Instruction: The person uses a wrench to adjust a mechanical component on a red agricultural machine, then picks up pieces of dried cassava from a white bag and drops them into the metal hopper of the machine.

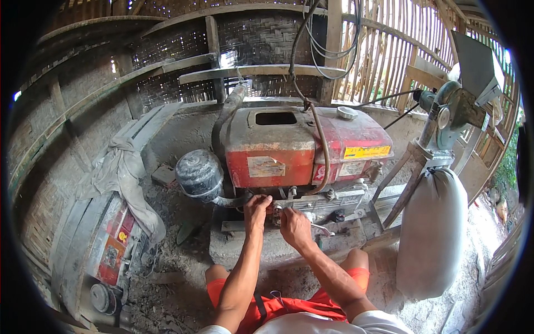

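In front of me stands a worn red engine (270, 167) with a square opening in its top and a round cap on its right half. Both my hands are at the lower front of it, side by side near small metal fittings. My left hand (257, 211) has its fingers bent around a part just right of the air filter pipe (232, 200). Close by, my right hand (295, 225) is closed at the left end of the grey metal side cover (334, 203). What the fingers of either hand grip is hidden or too small to name.
A black round air filter (199, 175) juts out at the engine's left. A grey cloth (125, 178) drapes over a second red engine (111, 253) further left. On the right, a milling machine (445, 119) has a full white sack (433, 234) hanging beneath it. A hose (320, 133) crosses the engine.
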Demonstrator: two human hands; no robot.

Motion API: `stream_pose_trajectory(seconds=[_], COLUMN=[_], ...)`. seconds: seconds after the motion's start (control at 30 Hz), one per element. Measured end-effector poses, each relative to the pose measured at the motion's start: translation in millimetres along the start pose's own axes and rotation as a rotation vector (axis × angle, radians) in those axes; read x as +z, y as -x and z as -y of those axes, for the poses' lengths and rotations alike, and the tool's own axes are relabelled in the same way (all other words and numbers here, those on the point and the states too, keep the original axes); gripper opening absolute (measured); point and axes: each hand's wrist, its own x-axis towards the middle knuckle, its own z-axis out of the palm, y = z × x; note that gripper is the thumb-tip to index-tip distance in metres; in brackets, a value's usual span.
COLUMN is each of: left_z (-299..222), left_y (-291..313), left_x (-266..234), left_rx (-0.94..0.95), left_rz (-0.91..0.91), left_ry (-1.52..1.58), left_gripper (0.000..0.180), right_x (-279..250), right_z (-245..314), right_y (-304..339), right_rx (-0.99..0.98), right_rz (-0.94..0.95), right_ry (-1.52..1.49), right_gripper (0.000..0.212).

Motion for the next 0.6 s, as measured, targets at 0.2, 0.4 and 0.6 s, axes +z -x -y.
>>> stream_pose_trajectory(seconds=[0.2,0.4,0.6], left_z=[-4,-15,-5], left_y=[3,10,3], left_x=[-8,1,-1], left_rx=[0.021,-0.123,-0.025], left_rz=[-0.014,0.013,-0.004], left_ry=[-0.030,-0.038,-0.027], left_gripper=[0.013,0.013,0.012], right_x=[47,75,27], right_z=[10,3,-13], right_y=[18,26,27], right_rx=[0.419,0.550,0.415], right_rz=[0.095,-0.015,0.108], right_ry=[-0.548,-1.566,-0.675], right_gripper=[0.028,0.027,0.031])
